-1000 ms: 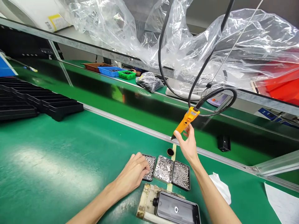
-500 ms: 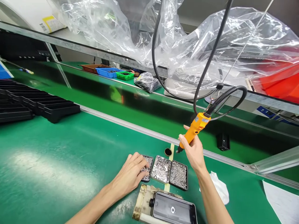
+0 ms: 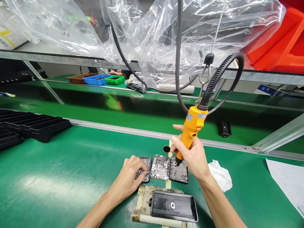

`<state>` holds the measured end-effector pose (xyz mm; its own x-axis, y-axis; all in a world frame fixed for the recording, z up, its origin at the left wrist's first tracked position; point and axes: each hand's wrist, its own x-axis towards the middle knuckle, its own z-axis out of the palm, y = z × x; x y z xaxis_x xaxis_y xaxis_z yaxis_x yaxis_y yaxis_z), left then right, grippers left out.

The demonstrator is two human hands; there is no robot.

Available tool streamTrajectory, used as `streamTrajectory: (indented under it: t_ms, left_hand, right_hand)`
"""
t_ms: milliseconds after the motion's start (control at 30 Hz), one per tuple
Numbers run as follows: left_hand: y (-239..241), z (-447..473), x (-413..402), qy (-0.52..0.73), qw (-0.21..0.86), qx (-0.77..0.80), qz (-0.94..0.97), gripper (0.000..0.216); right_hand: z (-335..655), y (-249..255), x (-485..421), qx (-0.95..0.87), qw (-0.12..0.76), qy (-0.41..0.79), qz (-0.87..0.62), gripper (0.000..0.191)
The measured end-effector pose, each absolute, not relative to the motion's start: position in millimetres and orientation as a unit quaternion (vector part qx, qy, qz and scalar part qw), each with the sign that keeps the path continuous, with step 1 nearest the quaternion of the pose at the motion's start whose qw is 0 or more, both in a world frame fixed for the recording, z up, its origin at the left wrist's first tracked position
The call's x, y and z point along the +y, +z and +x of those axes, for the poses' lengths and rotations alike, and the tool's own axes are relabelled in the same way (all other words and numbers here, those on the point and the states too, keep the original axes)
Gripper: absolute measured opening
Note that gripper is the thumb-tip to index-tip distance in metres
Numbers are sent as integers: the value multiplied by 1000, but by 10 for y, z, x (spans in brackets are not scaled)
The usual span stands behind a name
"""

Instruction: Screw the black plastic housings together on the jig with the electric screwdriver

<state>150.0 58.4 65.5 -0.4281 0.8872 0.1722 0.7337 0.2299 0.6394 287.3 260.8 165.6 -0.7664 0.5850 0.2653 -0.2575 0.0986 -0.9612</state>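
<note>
My right hand [image 3: 193,156] is wrapped round an orange electric screwdriver [image 3: 190,129], which hangs from a metal clip and a black cable. Its tip points down over the right tray [image 3: 179,172] of small shiny metal parts. My left hand [image 3: 130,174] rests at the left tray [image 3: 147,169], fingers curled together among small metal parts; what they pinch is hidden. Between these stands a middle tray [image 3: 160,167] of flat washer-like pieces. Nearer me, a black rectangular housing [image 3: 174,207] with a light ring on its face lies on a worn fixture [image 3: 143,202].
Black plastic housings [image 3: 47,128] are lined up at the left. White cloth [image 3: 219,175] and a paper sheet [image 3: 287,180] lie on the right. A metal rail [image 3: 123,128] crosses behind the trays. Plastic film [image 3: 147,41] hangs over the shelf. A co-worker's arm [image 3: 118,72] shows at the back.
My right hand has brought the screwdriver down, its tip now over the right tray. My left hand stays at the left tray, fingers more drawn together. The camera view has shifted.
</note>
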Motion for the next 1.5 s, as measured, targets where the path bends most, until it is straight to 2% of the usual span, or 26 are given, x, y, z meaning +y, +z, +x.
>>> streamTrajectory:
  t_ms: [167, 333, 433, 533, 700, 967, 1367, 1500]
  left_hand:
    - [703, 1548, 575, 432, 172, 763, 450, 15]
    - [763, 1722, 606, 521, 281, 699, 402, 19]
    - [801, 1812, 632, 560, 328, 665, 369, 19]
    - [816, 1886, 646, 600, 357, 632, 336, 18]
    - [768, 1989, 635, 597, 273, 650, 384, 13]
    - [738, 2040, 579, 547, 137, 676, 475, 36]
    - [807, 2059, 590, 534, 112, 683, 486, 40]
    - [820, 2067, 584, 521, 79, 685, 503, 48]
  right_hand:
    - [2915, 1707, 2481, -639, 341, 682, -100, 46]
    - [2952, 1782, 2436, -611, 312, 725, -64, 24]
    - [2977, 1823, 2382, -627, 305, 713, -71, 24]
    - [2980, 1827, 2260, -571, 322, 753, -53, 24]
    - [2953, 1753, 2054, -507, 362, 782, 13, 13]
    - [2910, 1659, 1960, -489, 354, 796, 39, 11]
    - [2866, 1620, 1932, -505, 353, 787, 36, 11]
    - [2871, 1610, 1914, -525, 348, 776, 19, 11]
